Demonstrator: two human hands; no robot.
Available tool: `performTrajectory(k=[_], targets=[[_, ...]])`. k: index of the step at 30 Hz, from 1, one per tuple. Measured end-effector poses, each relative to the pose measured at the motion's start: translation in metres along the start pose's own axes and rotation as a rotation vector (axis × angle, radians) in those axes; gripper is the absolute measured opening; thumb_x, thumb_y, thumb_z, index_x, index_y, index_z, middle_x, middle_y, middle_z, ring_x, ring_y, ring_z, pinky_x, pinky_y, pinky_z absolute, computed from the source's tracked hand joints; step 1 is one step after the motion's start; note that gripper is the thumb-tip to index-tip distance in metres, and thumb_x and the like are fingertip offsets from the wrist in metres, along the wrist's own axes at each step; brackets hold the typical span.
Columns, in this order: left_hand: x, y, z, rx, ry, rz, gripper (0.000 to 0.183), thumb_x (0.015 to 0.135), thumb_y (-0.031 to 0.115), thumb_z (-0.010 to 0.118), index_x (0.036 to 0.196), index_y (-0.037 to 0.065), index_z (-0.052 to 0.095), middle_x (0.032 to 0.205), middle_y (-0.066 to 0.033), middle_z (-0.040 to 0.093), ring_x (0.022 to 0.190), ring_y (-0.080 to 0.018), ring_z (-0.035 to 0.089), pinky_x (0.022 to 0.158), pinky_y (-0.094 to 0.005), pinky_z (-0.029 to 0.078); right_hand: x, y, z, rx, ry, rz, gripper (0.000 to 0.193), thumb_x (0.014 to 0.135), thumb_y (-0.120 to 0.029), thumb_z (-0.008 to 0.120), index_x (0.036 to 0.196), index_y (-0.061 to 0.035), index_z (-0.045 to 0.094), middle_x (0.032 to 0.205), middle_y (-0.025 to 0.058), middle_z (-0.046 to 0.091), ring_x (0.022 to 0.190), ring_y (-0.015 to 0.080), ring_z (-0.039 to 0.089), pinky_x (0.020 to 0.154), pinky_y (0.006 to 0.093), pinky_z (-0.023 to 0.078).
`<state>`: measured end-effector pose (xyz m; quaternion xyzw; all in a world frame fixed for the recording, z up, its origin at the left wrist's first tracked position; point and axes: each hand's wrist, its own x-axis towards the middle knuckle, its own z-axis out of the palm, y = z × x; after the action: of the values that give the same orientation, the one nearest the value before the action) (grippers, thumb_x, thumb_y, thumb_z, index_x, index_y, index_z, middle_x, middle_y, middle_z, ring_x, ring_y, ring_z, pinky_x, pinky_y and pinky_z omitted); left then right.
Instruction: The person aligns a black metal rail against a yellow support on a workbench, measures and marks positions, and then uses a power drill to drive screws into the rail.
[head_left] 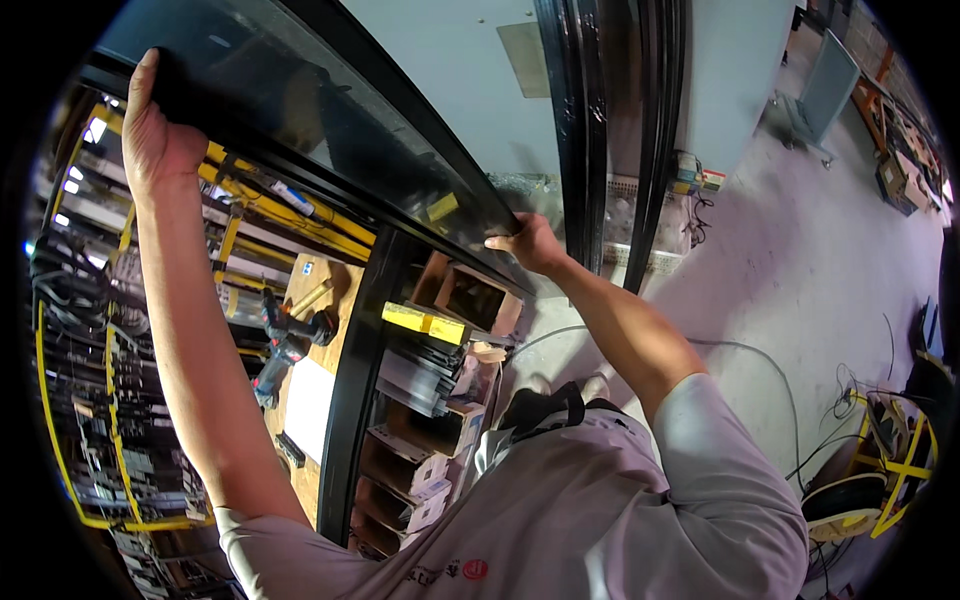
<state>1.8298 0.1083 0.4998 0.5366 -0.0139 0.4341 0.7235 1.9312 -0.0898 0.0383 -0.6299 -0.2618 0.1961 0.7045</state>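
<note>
A long black-framed glass panel (345, 125) slants across the upper left, from the far left down to the middle. My left hand (160, 140) grips the frame near its upper-left end, the thumb lying along the frame and the other fingers mostly hidden. Toward the lower end, my right hand (532, 243) is closed around the panel's edge, with the thumb showing on the near side. Both arms are stretched out, the left one farther. Below the panel is a wooden workbench (312, 478) with a black edge.
Cordless drills (285, 345) and a hammer (310, 298) lie on the bench. Beside it, cardboard boxes (475, 298) fill a shelf. Black upright profiles (582, 130) stand ahead. A cable (765, 360) crosses the floor at right, near a yellow-framed reel (850, 505). Racks (125, 400) stand left.
</note>
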Motion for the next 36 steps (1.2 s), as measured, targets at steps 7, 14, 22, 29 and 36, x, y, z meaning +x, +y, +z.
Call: performTrajectory(k=[7, 14, 22, 29, 36], targets=[[0.075, -0.105, -0.002, 0.204, -0.141, -0.045, 0.032, 0.087, 0.025, 0.077, 0.110, 0.005, 0.069, 0.110, -0.0075, 0.071, 0.104, -0.0239, 0.065, 0.099, -0.0440, 0.050, 0.057, 0.056, -0.012, -0.345, 0.076, 0.067, 0.018, 0.091, -0.017, 0.067, 0.100, -0.0041, 0.075, 0.085, 0.0203, 0.072, 0.075, 0.0285, 0.068, 0.074, 0.0411, 0.053], [0.152, -0.209, 0.017, 0.017, -0.236, -0.141, 0.030, 0.079, 0.003, 0.079, 0.107, -0.002, 0.067, 0.098, -0.0129, 0.071, 0.085, -0.0247, 0.069, 0.077, -0.0414, 0.059, 0.130, 0.105, -0.044, -0.663, 0.048, 0.056, 0.037, 0.086, -0.029, 0.080, 0.107, 0.0000, 0.072, 0.093, 0.0097, 0.074, 0.083, 0.0139, 0.063, 0.076, 0.0361, 0.053], [0.260, -0.350, 0.045, -0.094, -0.290, -0.375, 0.022, 0.080, 0.004, 0.081, 0.093, -0.006, 0.066, 0.082, -0.0133, 0.070, 0.070, -0.0205, 0.068, 0.061, -0.0357, 0.058, 0.198, 0.087, -0.064, -0.164, 0.455, -0.035, 0.056, 0.088, -0.025, 0.076, 0.130, 0.0040, 0.054, 0.117, 0.0170, 0.069, 0.108, 0.0207, 0.064, 0.096, 0.0328, 0.048], [0.331, -0.443, 0.066, -0.041, -0.293, -0.435, 0.040, 0.080, 0.006, 0.081, 0.105, -0.014, 0.058, 0.095, -0.0224, 0.067, 0.078, -0.0292, 0.069, 0.066, -0.0447, 0.061, 0.189, 0.025, -0.051, -0.456, 0.510, 0.122, 0.060, 0.093, -0.031, 0.070, 0.135, 0.0055, 0.048, 0.120, 0.0199, 0.065, 0.109, 0.0267, 0.063, 0.093, 0.0352, 0.048], [0.333, -0.476, 0.085, -0.057, -0.419, -0.488, 0.056, 0.080, 0.010, 0.082, 0.115, -0.022, 0.053, 0.101, -0.0276, 0.067, 0.081, -0.0319, 0.069, 0.069, -0.0443, 0.060, 0.073, 0.034, -0.077, -0.297, 0.518, 0.158, 0.033, 0.095, -0.020, 0.068, 0.121, -0.0001, 0.063, 0.090, 0.0104, 0.071, 0.083, 0.0211, 0.068, 0.076, 0.0350, 0.056]])
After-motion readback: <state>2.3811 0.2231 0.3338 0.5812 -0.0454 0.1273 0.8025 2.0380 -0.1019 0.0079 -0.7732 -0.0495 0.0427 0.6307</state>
